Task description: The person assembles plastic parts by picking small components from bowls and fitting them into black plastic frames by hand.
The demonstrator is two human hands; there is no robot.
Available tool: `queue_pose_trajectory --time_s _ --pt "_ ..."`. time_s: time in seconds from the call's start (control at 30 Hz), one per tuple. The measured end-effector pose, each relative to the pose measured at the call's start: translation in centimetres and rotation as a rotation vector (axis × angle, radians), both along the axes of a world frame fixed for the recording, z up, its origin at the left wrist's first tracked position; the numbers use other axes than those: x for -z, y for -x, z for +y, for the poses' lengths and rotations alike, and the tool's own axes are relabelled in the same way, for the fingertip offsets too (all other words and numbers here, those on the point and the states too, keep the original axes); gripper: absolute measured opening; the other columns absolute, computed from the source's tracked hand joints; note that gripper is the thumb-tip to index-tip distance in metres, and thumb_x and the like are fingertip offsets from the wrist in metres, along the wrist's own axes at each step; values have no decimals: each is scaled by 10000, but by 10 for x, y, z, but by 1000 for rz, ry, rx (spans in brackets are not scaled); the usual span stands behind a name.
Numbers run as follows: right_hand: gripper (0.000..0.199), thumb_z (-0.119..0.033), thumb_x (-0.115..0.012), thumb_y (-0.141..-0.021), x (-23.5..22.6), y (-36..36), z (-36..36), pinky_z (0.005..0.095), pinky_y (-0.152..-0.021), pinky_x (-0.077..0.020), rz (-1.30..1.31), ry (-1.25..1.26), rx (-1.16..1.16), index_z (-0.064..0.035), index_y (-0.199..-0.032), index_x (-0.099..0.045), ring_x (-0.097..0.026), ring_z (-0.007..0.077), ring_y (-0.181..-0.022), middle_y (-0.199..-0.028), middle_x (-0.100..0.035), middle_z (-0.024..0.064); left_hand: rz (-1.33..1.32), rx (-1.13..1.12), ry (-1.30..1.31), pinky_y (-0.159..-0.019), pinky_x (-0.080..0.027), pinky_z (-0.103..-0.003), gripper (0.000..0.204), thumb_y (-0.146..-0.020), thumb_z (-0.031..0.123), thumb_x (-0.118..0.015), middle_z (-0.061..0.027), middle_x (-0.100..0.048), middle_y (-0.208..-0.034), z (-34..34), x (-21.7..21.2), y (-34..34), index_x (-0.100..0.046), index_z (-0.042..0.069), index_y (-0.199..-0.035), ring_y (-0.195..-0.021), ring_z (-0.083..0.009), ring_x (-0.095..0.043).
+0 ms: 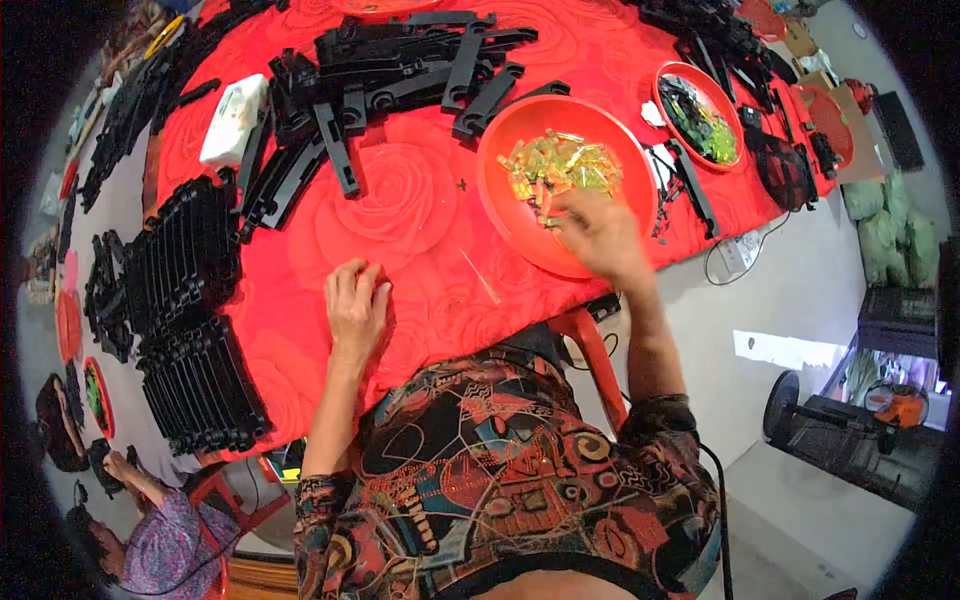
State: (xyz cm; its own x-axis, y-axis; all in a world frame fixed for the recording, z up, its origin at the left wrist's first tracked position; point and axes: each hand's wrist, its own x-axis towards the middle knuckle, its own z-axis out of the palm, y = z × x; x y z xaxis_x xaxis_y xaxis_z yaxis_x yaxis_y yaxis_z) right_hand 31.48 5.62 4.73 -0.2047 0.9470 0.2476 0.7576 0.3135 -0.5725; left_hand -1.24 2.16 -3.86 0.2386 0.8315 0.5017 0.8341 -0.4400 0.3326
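Tablecloth [400, 205]; left hand [357, 306] resting half-curled; right hand [602, 236] bunched over bowl [503, 130]

Our right hand [602, 238] is blurred.
We cannot tell whether it grips any of the small yellow pieces [562, 165]; the picture's top edge cuts off a red dish [385, 5].

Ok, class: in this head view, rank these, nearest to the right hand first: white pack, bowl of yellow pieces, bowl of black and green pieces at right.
1. Bowl of yellow pieces: under the right hand.
2. Bowl of black and green pieces: upper right.
3. White pack: upper left.
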Motion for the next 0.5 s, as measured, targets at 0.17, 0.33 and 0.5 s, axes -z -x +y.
queue_pose_trajectory --time_s 0.17,0.33,0.5 --pt "185 -165 -597 -773 13 -49 14 427 -648 -496 -606 173 104 -86 -939 -608 -609 340 -776 -922 -563 152 -35 -18 27 -802 -411 -391 263 -688 62 -676 -108 -537 -985 1 -2 1 -588 42 -935 -931 -289 -511" --pt "172 -182 -610 -755 35 -33 25 458 -664 -486 -701 218 77 -56 -868 -578 -593 376 -806 -924 -530 204 -41 -22 35 -784 -406 -392 266 -686 70 -676 -96 -538 -985 2 2 1 -587 48 -935 -932 -283 -511" --pt "215 -206 -593 -756 59 -38 66 476 -652 -470 -567 73 70 -25 -869 -564 -589 380 -797 -881 -548 208 -38 -17 37 -771 -401 -389 271 -682 78 -678 -93 -536 -978 3 1 2 -583 50 -934 -926 -280 -509"
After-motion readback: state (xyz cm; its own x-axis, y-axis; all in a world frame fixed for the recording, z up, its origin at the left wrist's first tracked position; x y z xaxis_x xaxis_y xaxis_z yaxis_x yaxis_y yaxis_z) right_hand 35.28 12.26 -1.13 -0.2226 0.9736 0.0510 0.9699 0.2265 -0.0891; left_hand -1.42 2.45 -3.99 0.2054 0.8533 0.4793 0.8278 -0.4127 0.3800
